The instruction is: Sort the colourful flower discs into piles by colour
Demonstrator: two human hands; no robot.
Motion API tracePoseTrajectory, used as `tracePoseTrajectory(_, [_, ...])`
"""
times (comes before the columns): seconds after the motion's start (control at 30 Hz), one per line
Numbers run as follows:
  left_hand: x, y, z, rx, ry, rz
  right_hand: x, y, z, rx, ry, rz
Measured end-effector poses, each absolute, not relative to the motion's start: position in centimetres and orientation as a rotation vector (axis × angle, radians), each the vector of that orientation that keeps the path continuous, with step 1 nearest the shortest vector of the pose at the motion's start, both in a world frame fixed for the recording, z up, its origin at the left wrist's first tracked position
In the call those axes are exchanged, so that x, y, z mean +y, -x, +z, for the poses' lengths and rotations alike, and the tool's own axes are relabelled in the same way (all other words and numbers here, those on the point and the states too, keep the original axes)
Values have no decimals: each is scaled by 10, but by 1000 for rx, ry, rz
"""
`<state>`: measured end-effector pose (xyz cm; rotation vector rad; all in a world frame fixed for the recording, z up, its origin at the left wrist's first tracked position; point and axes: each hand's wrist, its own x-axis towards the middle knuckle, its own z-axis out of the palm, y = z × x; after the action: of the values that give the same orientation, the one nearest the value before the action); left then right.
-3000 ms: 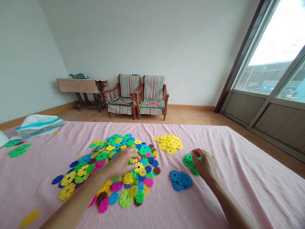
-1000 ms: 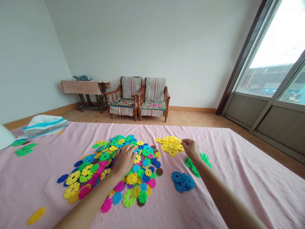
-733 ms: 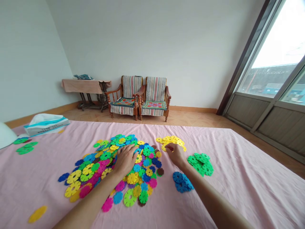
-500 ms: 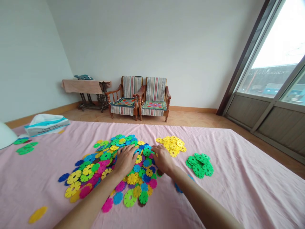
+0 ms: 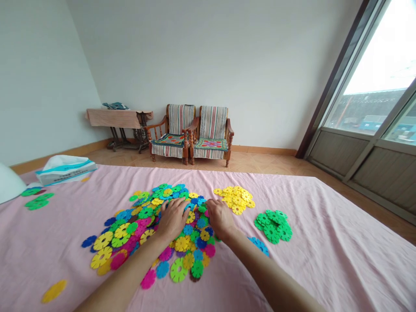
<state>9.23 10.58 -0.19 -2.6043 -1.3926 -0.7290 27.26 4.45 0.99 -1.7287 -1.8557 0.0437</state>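
A mixed pile of flat, notched plastic flower discs [image 5: 143, 225] in several colours spreads over the pink cloth. My left hand [image 5: 173, 219] rests on the middle of the pile, palm down, with its fingers slightly apart and its thumb beside a yellow disc [image 5: 190, 217]. At the pile's right edge my right hand [image 5: 220, 216] has its fingers curled down near a green disc [image 5: 202, 208]; its palm side is hidden, so whatever it grips does not show. Beyond it lies a heap of yellow discs [image 5: 238, 198], and a green heap [image 5: 273, 226] sits farther right.
Blue discs [image 5: 259, 246] lie beside my right forearm. On the far left are green discs [image 5: 38, 201] and a tissue pack [image 5: 66, 170]. A lone yellow disc [image 5: 53, 291] lies front left. Past the pink cloth [image 5: 341, 242] stand two wooden chairs [image 5: 212, 125].
My right hand's fingers have curled in more, and the hand has shifted slightly. More of the blue discs by my right forearm shows. My left hand stays nearly in place.
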Motion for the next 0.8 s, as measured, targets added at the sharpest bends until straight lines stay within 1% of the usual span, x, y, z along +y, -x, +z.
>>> tracePoseTrajectory(0.2, [107,-91,-3,-1367,2608,-809,24,-303,14,-1560,1742,164])
tracePoseTrajectory(0.37, [101,-95,5,-1252,2641,-913,-8,-358,11,-1232,1690,277])
tracePoseTrajectory(0.57, [88,-106,7,-1011,2753,-947,-34,-427,4,-931,1901,155])
tracePoseTrajectory(0.7, [89,-106,2,-1024,2759,-886,-40,-446,1,-845,2069,49])
tracePoseTrajectory(0.8, [93,-105,-1,-1052,2758,-794,-40,-448,-3,-871,2097,-69])
